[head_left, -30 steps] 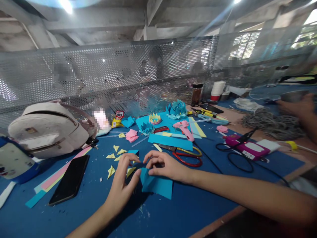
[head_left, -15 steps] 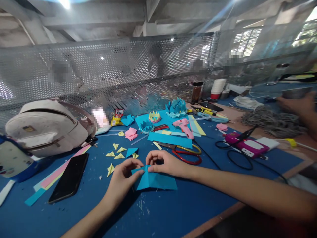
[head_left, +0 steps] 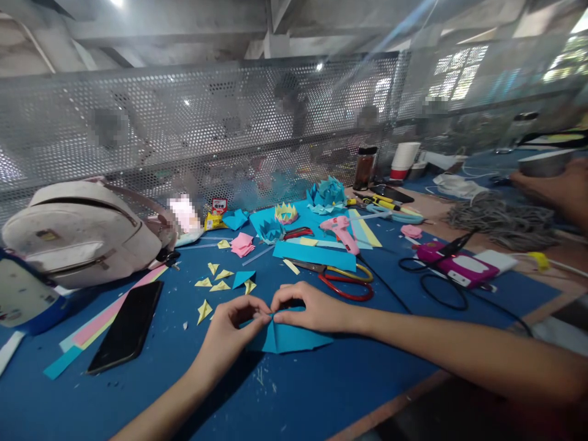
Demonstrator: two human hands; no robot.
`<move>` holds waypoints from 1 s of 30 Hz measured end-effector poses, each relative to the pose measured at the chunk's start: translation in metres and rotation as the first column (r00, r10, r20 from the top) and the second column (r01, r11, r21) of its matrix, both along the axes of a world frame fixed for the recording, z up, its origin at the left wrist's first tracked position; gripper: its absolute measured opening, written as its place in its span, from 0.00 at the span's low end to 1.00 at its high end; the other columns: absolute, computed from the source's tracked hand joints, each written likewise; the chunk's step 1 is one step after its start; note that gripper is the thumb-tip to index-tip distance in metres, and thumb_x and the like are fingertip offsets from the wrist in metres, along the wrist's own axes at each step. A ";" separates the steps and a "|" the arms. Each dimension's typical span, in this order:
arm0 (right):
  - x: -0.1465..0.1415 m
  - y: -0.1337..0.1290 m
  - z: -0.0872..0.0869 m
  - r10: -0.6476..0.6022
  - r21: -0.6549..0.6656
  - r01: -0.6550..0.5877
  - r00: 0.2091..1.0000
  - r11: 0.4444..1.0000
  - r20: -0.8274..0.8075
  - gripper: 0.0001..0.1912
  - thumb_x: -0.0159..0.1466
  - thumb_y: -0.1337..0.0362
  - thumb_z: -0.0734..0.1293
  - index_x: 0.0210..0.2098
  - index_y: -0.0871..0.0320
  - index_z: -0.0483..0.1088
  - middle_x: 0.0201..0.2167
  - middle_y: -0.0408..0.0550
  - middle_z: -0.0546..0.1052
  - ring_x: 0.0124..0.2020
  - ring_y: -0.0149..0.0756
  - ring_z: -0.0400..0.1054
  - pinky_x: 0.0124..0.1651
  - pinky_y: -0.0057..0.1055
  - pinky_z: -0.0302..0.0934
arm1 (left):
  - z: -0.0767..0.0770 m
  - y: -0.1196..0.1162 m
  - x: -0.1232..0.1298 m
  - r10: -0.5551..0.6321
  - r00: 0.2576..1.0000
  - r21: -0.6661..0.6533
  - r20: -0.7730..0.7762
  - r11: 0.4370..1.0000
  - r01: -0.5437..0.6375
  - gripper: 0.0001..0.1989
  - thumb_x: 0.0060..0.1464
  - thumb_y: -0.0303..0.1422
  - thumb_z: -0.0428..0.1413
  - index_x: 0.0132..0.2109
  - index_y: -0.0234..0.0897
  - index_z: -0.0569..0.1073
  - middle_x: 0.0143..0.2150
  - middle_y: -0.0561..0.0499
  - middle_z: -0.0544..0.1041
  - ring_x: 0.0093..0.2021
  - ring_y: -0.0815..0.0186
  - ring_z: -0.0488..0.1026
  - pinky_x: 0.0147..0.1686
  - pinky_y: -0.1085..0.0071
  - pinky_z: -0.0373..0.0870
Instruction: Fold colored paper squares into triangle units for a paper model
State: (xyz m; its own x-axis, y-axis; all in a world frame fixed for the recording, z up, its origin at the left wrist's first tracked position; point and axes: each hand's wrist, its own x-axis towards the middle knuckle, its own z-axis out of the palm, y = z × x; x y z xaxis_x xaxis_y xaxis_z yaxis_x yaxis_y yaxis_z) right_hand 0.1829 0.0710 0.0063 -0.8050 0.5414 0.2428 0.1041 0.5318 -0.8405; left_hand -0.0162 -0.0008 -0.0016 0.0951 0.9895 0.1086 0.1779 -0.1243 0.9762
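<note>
A piece of blue paper point(head_left: 291, 338) with a crease down its middle is held just above the blue table. My left hand point(head_left: 236, 321) pinches its upper edge near the crease. Close beside it, my right hand point(head_left: 312, 309) pinches the same edge, and the fingertips of both hands almost meet. Fingers cover part of the paper's top edge. Several small folded yellow paper pieces point(head_left: 220, 286) and a blue folded triangle point(head_left: 243, 278) lie beyond my left hand. Behind my right hand are scissors point(head_left: 346, 285) with red and yellow handles, partly under a blue paper strip point(head_left: 315, 255).
A pink glue gun point(head_left: 340, 229) and folded blue paper flowers point(head_left: 327, 195) stand farther back. On the left are a black phone point(head_left: 126, 327), paper strips and a pale backpack point(head_left: 82, 236). At right lie a magenta device point(head_left: 454, 264) with cables and another person's hand point(head_left: 554, 184) holding a cup.
Both hands have drawn closer together at the paper's upper edge, and the paper tilts more, its top edge now mostly behind my fingers. The camera view has shifted slightly.
</note>
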 end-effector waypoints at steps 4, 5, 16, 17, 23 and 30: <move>0.000 -0.001 0.001 0.005 0.019 -0.005 1.000 1.000 -0.007 0.09 0.64 0.59 0.69 0.37 0.59 0.77 0.35 0.46 0.79 0.39 0.38 0.70 0.53 0.37 0.60 | 0.002 0.000 -0.001 -0.006 1.000 -0.010 0.000 1.000 0.006 0.08 0.49 0.37 0.64 0.31 0.36 0.78 0.31 0.50 0.79 0.34 0.64 0.74 0.39 0.71 0.70; 0.000 -0.001 0.001 0.006 0.020 -0.006 1.000 1.000 -0.007 0.09 0.64 0.59 0.69 0.37 0.59 0.77 0.35 0.46 0.79 0.39 0.38 0.70 0.53 0.37 0.61 | 0.002 0.000 -0.001 -0.007 1.000 -0.011 -0.001 1.000 0.007 0.08 0.49 0.38 0.64 0.31 0.37 0.78 0.31 0.50 0.79 0.34 0.63 0.74 0.39 0.71 0.70; 0.000 -0.002 0.001 0.012 0.030 -0.012 1.000 0.999 -0.025 0.08 0.63 0.60 0.69 0.33 0.59 0.76 0.32 0.45 0.77 0.36 0.36 0.69 0.49 0.34 0.61 | 0.002 0.000 0.001 -0.014 1.000 -0.039 -0.006 0.999 0.014 0.11 0.48 0.40 0.65 0.31 0.36 0.78 0.31 0.49 0.79 0.34 0.62 0.73 0.38 0.70 0.69; 0.001 -0.002 0.000 0.010 0.032 -0.009 1.000 0.999 -0.025 0.08 0.63 0.60 0.69 0.33 0.59 0.75 0.32 0.45 0.77 0.36 0.36 0.68 0.48 0.33 0.61 | 0.002 0.000 0.001 -0.015 1.000 -0.044 -0.006 0.999 0.015 0.11 0.48 0.41 0.65 0.31 0.36 0.79 0.31 0.49 0.79 0.34 0.63 0.73 0.38 0.70 0.69; 0.001 -0.003 0.001 -0.006 0.023 0.006 1.000 1.000 -0.016 0.08 0.64 0.60 0.69 0.33 0.59 0.75 0.32 0.45 0.77 0.36 0.36 0.68 0.46 0.32 0.60 | 0.001 0.002 -0.001 -0.016 1.000 -0.076 -0.014 0.997 0.014 0.12 0.44 0.40 0.67 0.31 0.36 0.78 0.30 0.50 0.77 0.31 0.65 0.72 0.34 0.72 0.67; -0.001 -0.002 0.001 -0.006 -0.027 0.006 1.000 1.000 0.005 0.09 0.64 0.59 0.69 0.33 0.60 0.75 0.31 0.44 0.77 0.35 0.35 0.68 0.41 0.29 0.61 | 0.003 0.003 -0.003 0.056 0.997 -0.075 -0.052 0.995 -0.060 0.13 0.41 0.41 0.68 0.25 0.37 0.77 0.27 0.49 0.79 0.30 0.62 0.73 0.32 0.70 0.68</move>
State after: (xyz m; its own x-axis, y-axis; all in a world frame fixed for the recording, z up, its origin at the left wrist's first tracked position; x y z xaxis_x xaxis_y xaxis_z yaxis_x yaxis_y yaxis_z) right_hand 0.1822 0.0690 0.0070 -0.8029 0.5523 0.2243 0.1111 0.5084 -0.8539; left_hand -0.0189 0.0023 0.0013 0.0408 0.9987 0.0291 0.2313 -0.0378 0.9721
